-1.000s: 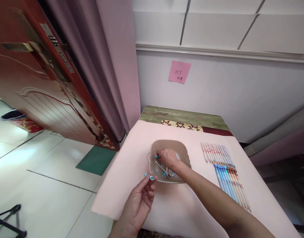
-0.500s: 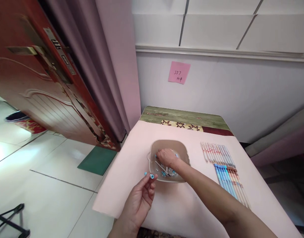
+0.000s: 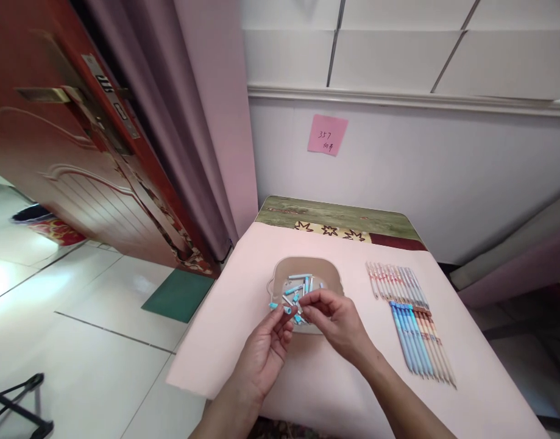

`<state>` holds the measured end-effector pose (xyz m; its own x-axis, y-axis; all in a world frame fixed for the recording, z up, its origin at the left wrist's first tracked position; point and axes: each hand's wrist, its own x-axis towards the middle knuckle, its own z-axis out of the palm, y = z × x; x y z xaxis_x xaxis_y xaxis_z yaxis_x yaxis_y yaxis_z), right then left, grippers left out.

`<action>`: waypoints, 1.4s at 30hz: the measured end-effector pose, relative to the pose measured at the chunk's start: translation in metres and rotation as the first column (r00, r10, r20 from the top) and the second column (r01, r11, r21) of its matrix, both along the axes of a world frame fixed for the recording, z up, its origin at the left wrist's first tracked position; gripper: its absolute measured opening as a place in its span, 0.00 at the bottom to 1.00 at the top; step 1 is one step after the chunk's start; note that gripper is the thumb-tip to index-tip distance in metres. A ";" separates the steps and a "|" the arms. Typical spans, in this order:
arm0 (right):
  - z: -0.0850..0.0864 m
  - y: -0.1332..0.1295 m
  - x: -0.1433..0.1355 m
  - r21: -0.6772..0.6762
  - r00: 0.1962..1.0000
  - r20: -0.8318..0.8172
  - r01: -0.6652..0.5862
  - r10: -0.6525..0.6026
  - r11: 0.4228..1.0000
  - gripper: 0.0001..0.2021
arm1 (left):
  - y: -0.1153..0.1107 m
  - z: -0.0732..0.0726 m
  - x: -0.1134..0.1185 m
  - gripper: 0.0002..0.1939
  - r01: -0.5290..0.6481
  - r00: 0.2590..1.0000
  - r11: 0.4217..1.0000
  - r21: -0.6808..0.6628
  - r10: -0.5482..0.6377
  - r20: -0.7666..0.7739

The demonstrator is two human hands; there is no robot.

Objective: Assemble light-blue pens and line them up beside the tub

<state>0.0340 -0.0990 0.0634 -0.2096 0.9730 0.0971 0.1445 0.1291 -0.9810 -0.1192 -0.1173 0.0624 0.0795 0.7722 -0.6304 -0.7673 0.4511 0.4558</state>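
My left hand (image 3: pixel 267 352) pinches a light-blue pen cap (image 3: pixel 287 310) between thumb and fingertips, its round open end facing right. Close to that end, my right hand (image 3: pixel 338 322) has thumb and forefinger pressed together. Whatever sits in that pinch is too small or hidden to name. Both hands are over the near edge of a beige plastic basin (image 3: pixel 278 275). Inside the basin lie several blue pen barrels (image 3: pixel 300 277), along with small blue and white pen parts, partly covered by my fingers.
To the right of the basin, pens lie in two rows on the pink-white table cover (image 3: pixel 225 292): pale patterned ones (image 3: pixel 393 281) behind, blue ones (image 3: pixel 410 341) and beige ones (image 3: pixel 437 350) in front. A red door (image 3: pixel 78 158) stands at left; a wall rises behind the table.
My right hand has come out of the basin and back to the pen cap in my left hand. More of the basin's contents now show. My left hand has risen slightly.
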 end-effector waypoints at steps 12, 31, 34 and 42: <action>-0.006 -0.023 0.000 0.253 0.935 0.337 0.021 -0.108 0.967 0.09 | -0.016 -0.010 0.009 0.06 0.011 1.000 0.998 -0.070 -0.011 0.014; -0.012 -0.018 0.012 -0.354 0.944 -0.189 -0.323 0.271 0.878 0.16 | -0.036 -0.021 0.006 0.04 0.195 0.975 0.975 -0.104 -0.181 0.128; -0.008 -0.016 0.013 -0.320 0.953 -0.143 -0.301 0.269 0.898 0.14 | -0.034 -0.020 -0.001 0.03 0.136 0.978 0.987 -0.088 -0.119 0.171; -0.020 0.025 0.021 0.087 0.593 0.799 0.052 -0.101 0.995 0.07 | -0.021 -0.010 -0.020 0.03 -0.112 0.980 0.990 -0.080 0.123 0.157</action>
